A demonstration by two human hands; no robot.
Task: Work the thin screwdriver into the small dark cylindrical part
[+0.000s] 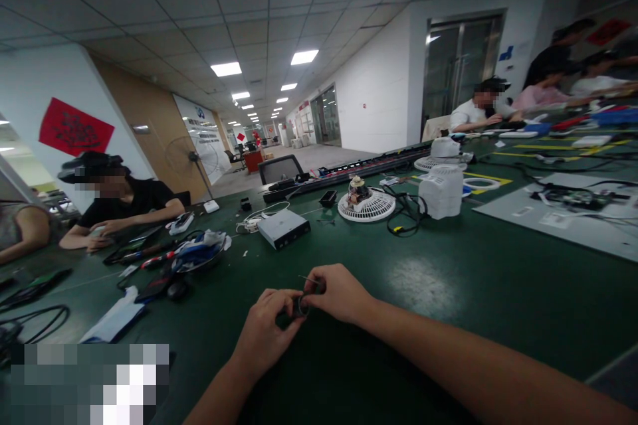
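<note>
Over the front middle of the green table, my two hands meet around a small dark round part (pixel 301 306) with a ring-like rim. The fingers and thumb of my left hand (pixel 266 327) are closed on it from the left. My right hand (pixel 341 293) is closed in a pinch at its right side, fingertips against the rim. A thin metal rod (pixel 305 278) sticks out to the left from between the right fingers. Its other end is hidden in that hand, so its kind cannot be made out. Fingers cover much of the round part.
Beyond my hands are a grey box-shaped drive (pixel 284 228), a white fan grille with a motor (pixel 366 204) and a white housing (pixel 441 191). Tools and cables (pixel 194 252) lie left. A grey panel (pixel 568 212) holds electronics at right. People sit at both sides.
</note>
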